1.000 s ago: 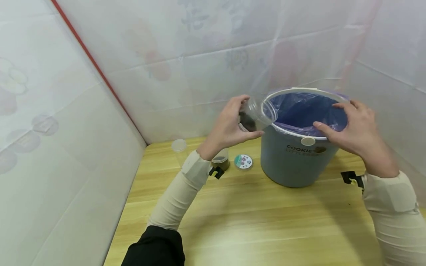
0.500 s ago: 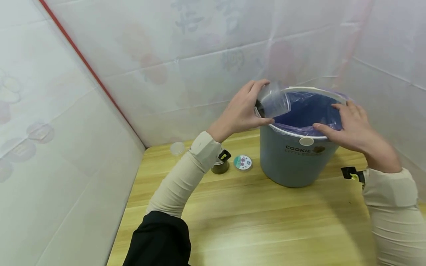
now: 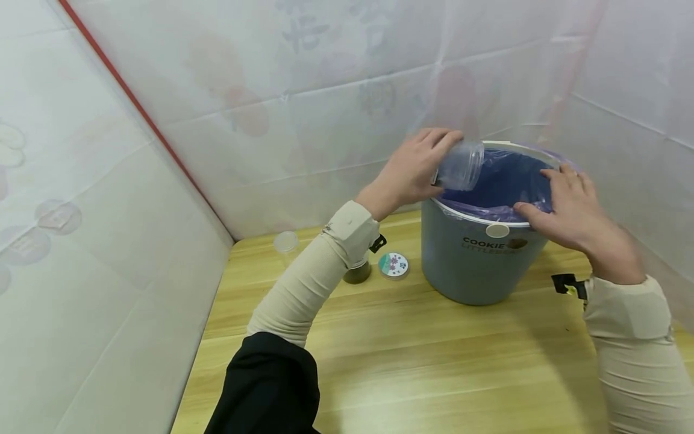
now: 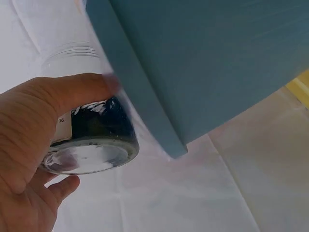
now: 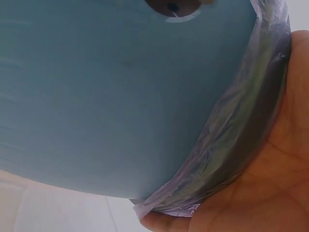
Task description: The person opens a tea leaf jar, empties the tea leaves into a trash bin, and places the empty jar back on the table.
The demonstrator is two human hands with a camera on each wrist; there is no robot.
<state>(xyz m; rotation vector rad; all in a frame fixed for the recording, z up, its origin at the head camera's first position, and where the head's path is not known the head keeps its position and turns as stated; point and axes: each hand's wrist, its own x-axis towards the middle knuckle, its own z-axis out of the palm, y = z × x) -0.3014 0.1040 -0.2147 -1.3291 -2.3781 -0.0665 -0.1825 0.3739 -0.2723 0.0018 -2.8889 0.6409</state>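
Observation:
My left hand [image 3: 409, 172] grips a clear jar [image 3: 462, 164], tipped on its side with its mouth over the near left rim of a grey-blue trash bin [image 3: 474, 271]. In the left wrist view, dark matter and part of a white label show through the jar [image 4: 101, 118], its round base facing the camera. Against the bin's right rim rests my right hand [image 3: 569, 211], thumb and fingers spread over the edge. A purple bag [image 5: 217, 125] lines the bin and folds over that rim, touching the palm in the right wrist view.
A second jar with dark contents [image 3: 357, 275] is partly hidden behind the left wrist. Beside it lies a round lid with a flower pattern [image 3: 393, 265]. A clear container [image 3: 286, 242] stands at the back left of the wooden table [image 3: 412, 361]. White sheeting [image 3: 336, 108] encloses the table.
My left hand has carried the tilted jar rightward and slightly up, its mouth now over the bin. The dark matter in it is mostly hidden in the head view. The right hand has barely moved.

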